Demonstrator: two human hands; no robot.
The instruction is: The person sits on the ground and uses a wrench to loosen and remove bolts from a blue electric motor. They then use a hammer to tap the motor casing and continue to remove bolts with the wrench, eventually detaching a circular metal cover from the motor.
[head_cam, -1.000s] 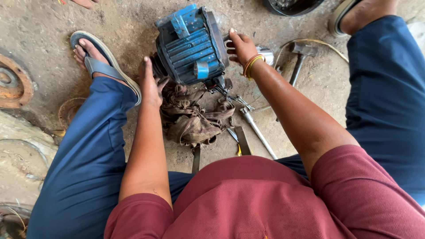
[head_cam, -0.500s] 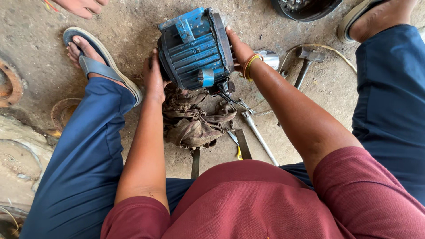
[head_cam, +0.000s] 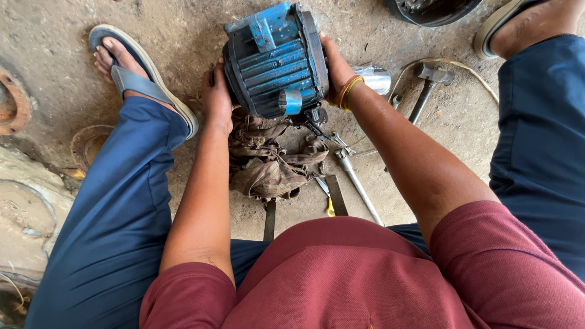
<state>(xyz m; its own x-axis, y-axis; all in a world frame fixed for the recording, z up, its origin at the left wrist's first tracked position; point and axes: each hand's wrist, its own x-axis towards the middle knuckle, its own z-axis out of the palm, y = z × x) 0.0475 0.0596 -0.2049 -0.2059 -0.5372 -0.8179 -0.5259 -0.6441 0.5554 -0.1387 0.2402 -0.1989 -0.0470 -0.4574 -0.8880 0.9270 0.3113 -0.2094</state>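
**Heavy motor held between two palms over a rag**

Gripping the blue finned motor point(head_cam: 274, 61) from both sides: left hand point(head_cam: 217, 100) flat on one flank, right hand point(head_cam: 337, 73) clasping the other, above the grimy rag point(head_cam: 268, 167) on the concrete floor point(head_cam: 183, 36). Possibly slipping and dropping toward the sandalled foot point(head_cam: 122, 64). Rolling onto the wrench point(head_cam: 356, 186) or hammer point(head_cam: 429, 85) also looking possible. Hiding the motor's underside and both sets of fingertips; cutting off the dark pan point(head_cam: 432, 9) at the top edge.

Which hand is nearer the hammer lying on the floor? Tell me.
Right. The right hand grips the blue motor on the side facing the hammer, apart from it. The left hand holds the motor's opposite side, farther away.
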